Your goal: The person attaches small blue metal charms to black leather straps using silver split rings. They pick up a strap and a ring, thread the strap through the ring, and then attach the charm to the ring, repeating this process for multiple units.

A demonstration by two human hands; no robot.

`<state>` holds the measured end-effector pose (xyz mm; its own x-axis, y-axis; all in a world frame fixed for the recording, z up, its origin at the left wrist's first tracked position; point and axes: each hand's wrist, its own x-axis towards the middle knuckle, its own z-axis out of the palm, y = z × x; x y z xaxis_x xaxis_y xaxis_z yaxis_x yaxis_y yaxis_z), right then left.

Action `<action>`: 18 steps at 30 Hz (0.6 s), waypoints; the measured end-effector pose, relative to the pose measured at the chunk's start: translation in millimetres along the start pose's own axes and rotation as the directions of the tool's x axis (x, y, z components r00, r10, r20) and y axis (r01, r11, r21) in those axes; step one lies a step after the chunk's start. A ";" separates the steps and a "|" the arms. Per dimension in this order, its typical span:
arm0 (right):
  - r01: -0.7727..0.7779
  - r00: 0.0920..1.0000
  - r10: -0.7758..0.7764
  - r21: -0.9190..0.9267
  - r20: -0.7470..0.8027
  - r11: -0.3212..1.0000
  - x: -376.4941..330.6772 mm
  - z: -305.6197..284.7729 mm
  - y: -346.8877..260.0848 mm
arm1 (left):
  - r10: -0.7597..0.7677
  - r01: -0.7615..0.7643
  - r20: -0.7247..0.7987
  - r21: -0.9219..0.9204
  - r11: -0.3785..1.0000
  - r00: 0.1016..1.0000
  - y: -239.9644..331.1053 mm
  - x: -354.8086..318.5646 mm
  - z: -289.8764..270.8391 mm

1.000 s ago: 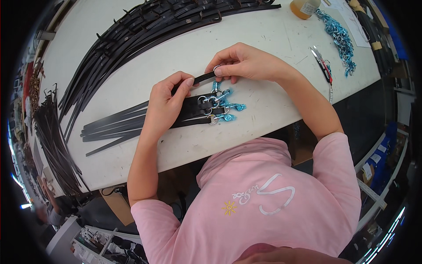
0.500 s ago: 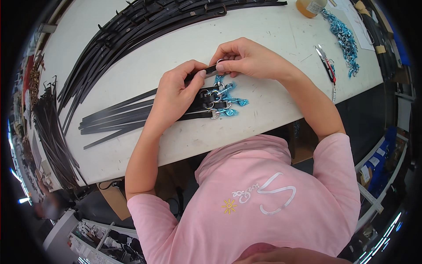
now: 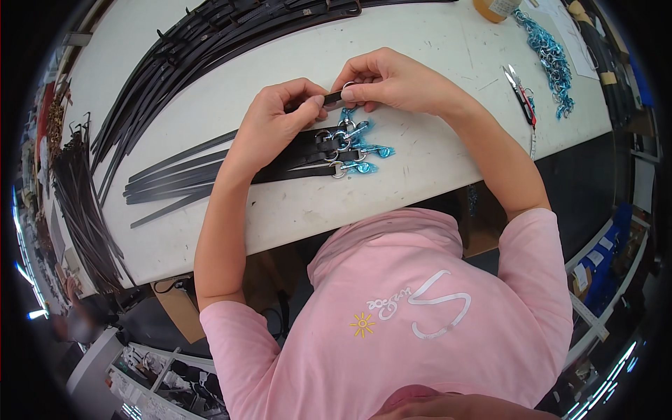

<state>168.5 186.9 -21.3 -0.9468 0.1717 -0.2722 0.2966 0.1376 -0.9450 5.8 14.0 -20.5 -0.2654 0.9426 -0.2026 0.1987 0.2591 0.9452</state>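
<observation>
Between my two hands a short end of black strap (image 3: 333,98) runs just above the table. My left hand (image 3: 283,115) pinches it between thumb and fingers. My right hand (image 3: 374,80) grips its other end, where a silver ring (image 3: 348,85) shows at the fingertips. Below my hands lies a bundle of black straps (image 3: 210,171), their long tails pointing left. At the bundle's right end are silver rings and snap hooks (image 3: 360,168) wrapped in blue film. Part of the bundle is hidden under my left hand and forearm.
More black straps (image 3: 203,52) lie curved along the far side, and a thinner bunch (image 3: 80,203) hangs over the left edge. On the right are red-handled snips (image 3: 521,98), a heap of blue-wrapped hooks (image 3: 549,56) and a jar of amber liquid (image 3: 497,8).
Both hands, still holding the strap end, have shifted slightly; the left has moved a little farther from me. The strap end has tilted somewhat. The bundle appears slightly higher in view.
</observation>
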 end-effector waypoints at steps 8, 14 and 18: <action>-0.001 1.000 0.001 -0.020 -0.001 1.000 1.2 2.2 -1.7 | -0.024 0.027 -0.032 0.088 0.996 0.999 -5.4 3.3 2.6; -0.004 1.000 0.004 -0.013 -0.009 1.000 -0.6 1.7 -1.6 | -0.049 0.049 -0.007 -0.033 0.998 0.999 3.6 0.2 0.3; -0.006 1.000 0.006 -0.016 -0.004 1.000 -0.1 2.3 -2.3 | -0.025 0.025 -0.008 -0.009 1.000 1.000 -0.8 0.4 0.4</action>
<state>167.6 184.3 -19.5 -0.9445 0.1766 -0.2772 0.3044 0.1520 -0.9403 6.0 14.3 -21.5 -0.2779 0.9342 -0.2238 0.1836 0.2803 0.9422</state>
